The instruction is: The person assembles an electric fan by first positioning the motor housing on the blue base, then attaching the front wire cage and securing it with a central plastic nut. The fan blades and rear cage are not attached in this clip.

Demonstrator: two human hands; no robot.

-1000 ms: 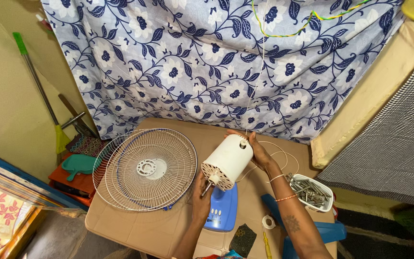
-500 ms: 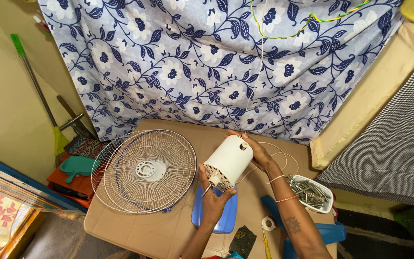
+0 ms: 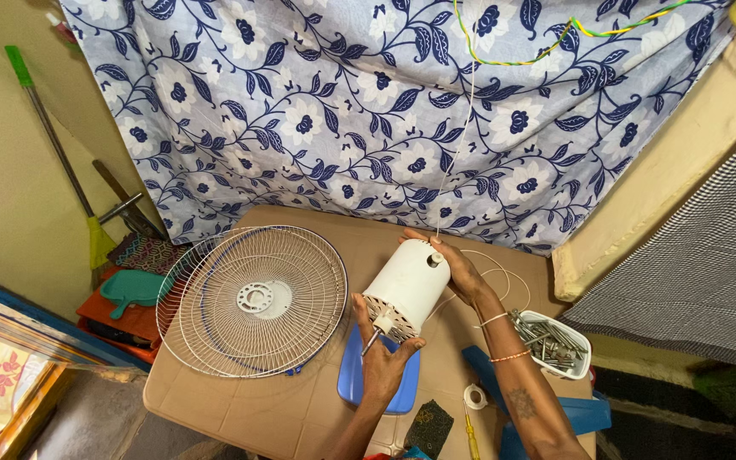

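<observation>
A white cylindrical fan motor housing (image 3: 408,287) is held tilted above the tan table (image 3: 240,405). My right hand (image 3: 462,271) grips its rear end, where a thin white cord runs upward. My left hand (image 3: 382,351) cups the vented front end around the metal shaft. Under the housing lies a blue fan base (image 3: 359,379). Two round wire fan guards (image 3: 253,300), stacked, lie on the table to the left of my hands.
A white tub of metal bits (image 3: 553,342) stands at the right edge. A tape roll (image 3: 474,396), a yellow screwdriver (image 3: 471,434) and a dark pad (image 3: 430,423) lie near the front. A floral curtain (image 3: 368,111) hangs behind; a broom (image 3: 61,153) leans at left.
My left hand has risen from the blue base to cup the front end of the motor housing. The view has shifted slightly; the housing stays in my right hand.
</observation>
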